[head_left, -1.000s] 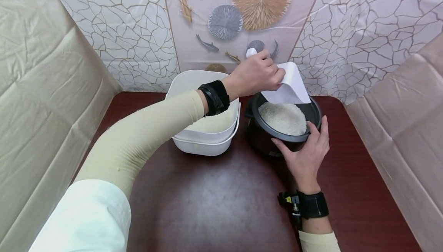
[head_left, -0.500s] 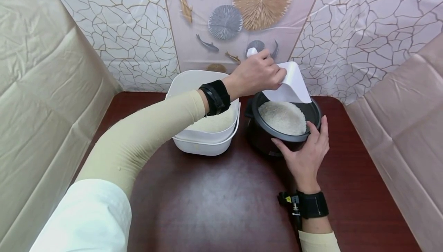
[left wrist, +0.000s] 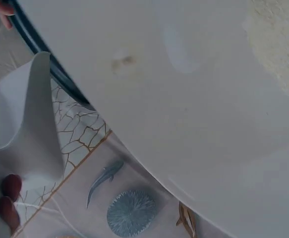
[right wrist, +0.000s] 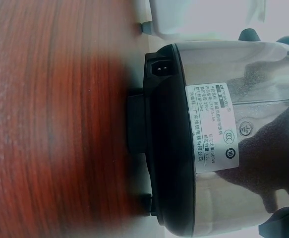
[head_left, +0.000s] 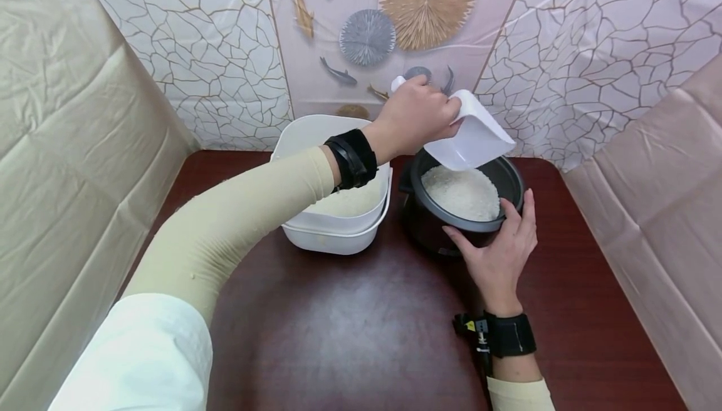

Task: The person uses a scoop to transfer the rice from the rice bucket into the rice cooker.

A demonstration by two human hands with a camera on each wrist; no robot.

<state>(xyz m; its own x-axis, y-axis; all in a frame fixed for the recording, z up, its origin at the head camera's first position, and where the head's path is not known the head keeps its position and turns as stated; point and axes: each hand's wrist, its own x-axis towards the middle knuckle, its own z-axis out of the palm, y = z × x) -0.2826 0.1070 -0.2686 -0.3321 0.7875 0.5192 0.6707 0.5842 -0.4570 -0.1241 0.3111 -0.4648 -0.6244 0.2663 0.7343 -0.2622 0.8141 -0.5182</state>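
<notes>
My left hand grips the handle of a white scoop, held tilted above the rice cooker. No rice shows in the part of the scoop I can see. Below it, a mound of white rice lies in the dark pot of the rice cooker. My right hand holds the cooker's near right rim, thumb outside and index finger over the edge. In the left wrist view the scoop sits beside the white bin wall. The right wrist view shows the cooker's shiny side with a label.
A white rice bin with its lid raised stands left of the cooker, and rice lies inside under my left forearm. Both rest on a dark red table. Patterned cloth hangs behind, with plain cloth at the sides.
My left hand has turned the scoop, so its front edge is higher and more of its inside shows. The right hand and the cooker have stayed put.
</notes>
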